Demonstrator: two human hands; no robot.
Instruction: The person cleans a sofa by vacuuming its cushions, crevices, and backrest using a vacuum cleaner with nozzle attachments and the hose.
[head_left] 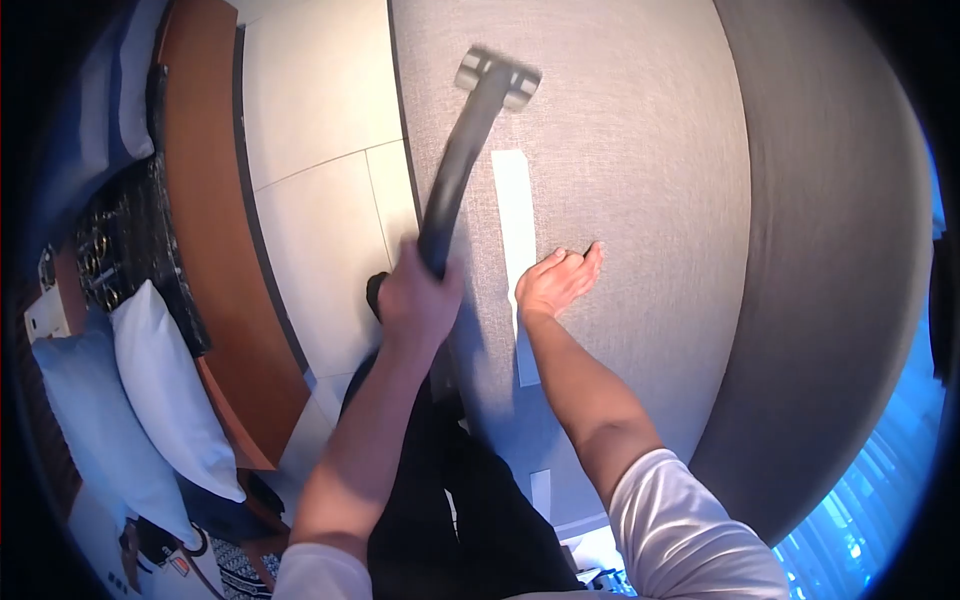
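A dark, long-handled tool (465,165) with a light rectangular head is in my left hand (420,295), whose fingers wrap round the lower end of the handle. The tool's head is at the top, over a grey fabric surface (640,180), and is slightly blurred. My right hand (560,282) lies beside a long white strip (515,210) on that fabric, its fingers extended and nothing in its grasp. The strip runs up the fabric between my two hands, and its lower part passes behind my right wrist.
Light floor tiles (315,210) and a brown wooden panel (215,180) are at the left. White and pale blue pillows (165,380) lie at the lower left. A darker grey padded side (830,250) curves along the right, with a blue-lit curtain (860,510) beyond.
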